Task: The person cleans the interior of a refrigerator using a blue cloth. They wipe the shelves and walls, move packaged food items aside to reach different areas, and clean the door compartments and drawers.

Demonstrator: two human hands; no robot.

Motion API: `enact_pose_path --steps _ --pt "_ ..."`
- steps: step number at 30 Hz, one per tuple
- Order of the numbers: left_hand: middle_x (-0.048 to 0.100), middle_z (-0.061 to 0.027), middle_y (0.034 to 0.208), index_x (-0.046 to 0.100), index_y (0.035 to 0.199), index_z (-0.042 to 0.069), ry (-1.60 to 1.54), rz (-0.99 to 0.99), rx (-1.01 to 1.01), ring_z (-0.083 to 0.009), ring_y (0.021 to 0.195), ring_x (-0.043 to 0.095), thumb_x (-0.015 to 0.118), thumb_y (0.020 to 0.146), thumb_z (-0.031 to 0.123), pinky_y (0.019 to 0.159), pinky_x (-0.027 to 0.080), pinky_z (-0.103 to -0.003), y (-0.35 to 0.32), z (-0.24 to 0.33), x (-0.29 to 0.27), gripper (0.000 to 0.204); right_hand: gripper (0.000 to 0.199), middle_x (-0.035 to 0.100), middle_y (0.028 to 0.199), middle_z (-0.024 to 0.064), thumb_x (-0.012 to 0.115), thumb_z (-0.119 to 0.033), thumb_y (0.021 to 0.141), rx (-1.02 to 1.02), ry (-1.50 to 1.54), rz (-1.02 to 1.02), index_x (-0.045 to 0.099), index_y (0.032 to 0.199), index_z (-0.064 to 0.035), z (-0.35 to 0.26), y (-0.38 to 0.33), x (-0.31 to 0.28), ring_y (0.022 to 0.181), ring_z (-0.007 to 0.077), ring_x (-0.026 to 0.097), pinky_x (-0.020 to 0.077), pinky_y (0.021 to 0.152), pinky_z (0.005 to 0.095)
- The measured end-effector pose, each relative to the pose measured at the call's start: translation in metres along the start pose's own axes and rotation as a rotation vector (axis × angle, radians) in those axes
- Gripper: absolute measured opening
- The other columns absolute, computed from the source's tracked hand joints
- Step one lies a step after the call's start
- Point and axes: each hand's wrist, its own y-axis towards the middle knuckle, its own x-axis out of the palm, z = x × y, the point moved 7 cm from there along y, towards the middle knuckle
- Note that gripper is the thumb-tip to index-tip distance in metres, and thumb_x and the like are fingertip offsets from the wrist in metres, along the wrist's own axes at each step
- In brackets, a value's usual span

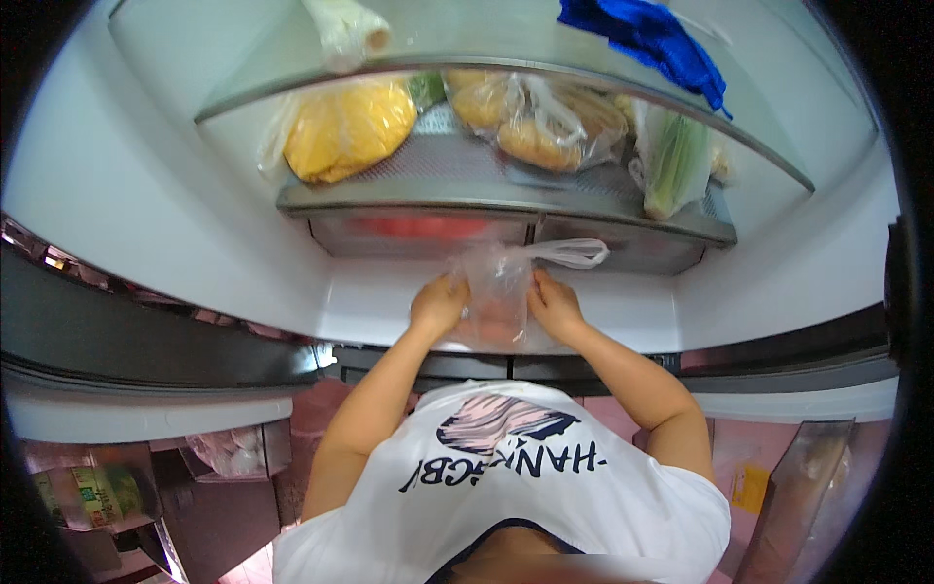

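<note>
A thin, clear plastic bag [499, 292] hangs between my hands in front of the open fridge, its white handle loop [576, 253] flopping to the right. My left hand [443, 305] is closed on the bag's left side. On the other side, my right hand [555, 304] pinches the bag's right edge. The bag looks limp, and I cannot make out whether anything lies inside. Just beyond the hands are two fridge drawers, the left drawer [413, 234] showing something red through its front and the right drawer [623, 251] beside it.
Above the drawers, a shelf [438, 200] bears a yellow bag [350, 128], bagged brownish-yellow produce [545, 141] and a bag of green vegetables [678, 161]. A higher glass shelf [486, 44] holds a white wrapped item [347, 34] and blue cloth-like material [650, 44]. Open doors with racks flank me.
</note>
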Motion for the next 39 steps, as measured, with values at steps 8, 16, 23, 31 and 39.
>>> enact_pose_path --steps 8,16,23,31,39 --pt "0.066 -0.023 0.091 0.062 0.099 0.004 0.478 -0.096 0.034 -0.0393 0.085 0.065 0.049 0.085 0.026 0.074 0.05 -0.049 -0.007 0.027 0.003 0.029 0.026 0.067 0.085 0.017 0.053 -0.026 0.083 -0.093 -0.289 -0.147 0.063 0.096 -0.0064 -0.021 0.018 0.036 0.077 0.0372 0.063 0.0491 0.069 0.048" --pt "0.068 -0.0194 0.091 0.061 0.102 0.004 0.605 -0.114 0.121 -0.0364 0.084 0.067 0.051 0.083 0.023 0.072 0.052 -0.047 -0.006 0.031 0.01 0.029 0.027 0.067 0.085 0.0172 0.064 -0.03 0.072 -0.065 -0.335 -0.09 0.069 0.084 -0.0072 -0.026 0.03 0.039 0.079 0.0361 0.065 0.0505 0.07 0.0456" --pt "0.061 -0.0159 0.115 0.06 0.113 0.006 0.232 -0.061 0.324 -0.0358 0.106 0.058 0.063 0.078 0.037 0.089 0.046 -0.044 -0.026 0.046 -0.045 0.047 0.033 0.067 0.087 0.0181 0.065 -0.036 0.07 0.057 -0.27 -0.144 0.07 0.085 -0.0065 -0.011 0.033 0.051 0.08 0.0344 0.065 0.0505 0.07 0.0454" --pt "0.037 -0.0183 0.141 0.032 0.141 0.007 0.551 -0.24 0.729 -0.034 0.134 0.031 0.079 0.06 0.044 0.106 0.027 -0.056 -0.06 0.071 0.016 0.101 0.029 0.066 0.094 0.016 0.056 -0.029 0.08 -0.083 -0.218 -0.24 0.066 0.089 -0.0037 0.008 0.043 0.062 0.086 0.0328 0.063 0.049 0.074 0.0421" --pt "0.051 -0.0158 0.122 0.041 0.133 0.008 0.682 -0.229 0.616 -0.0329 0.114 0.049 0.082 0.053 0.044 0.087 0.041 -0.05 -0.048 0.057 0.03 0.096 0.031 0.063 0.109 0.009 0.062 -0.026 0.087 0.081 0.45 -0.41 0.063 0.11 -0.0062 0.031 0.034 0.027 0.104 0.0177 0.056 0.0425 0.092 0.03"
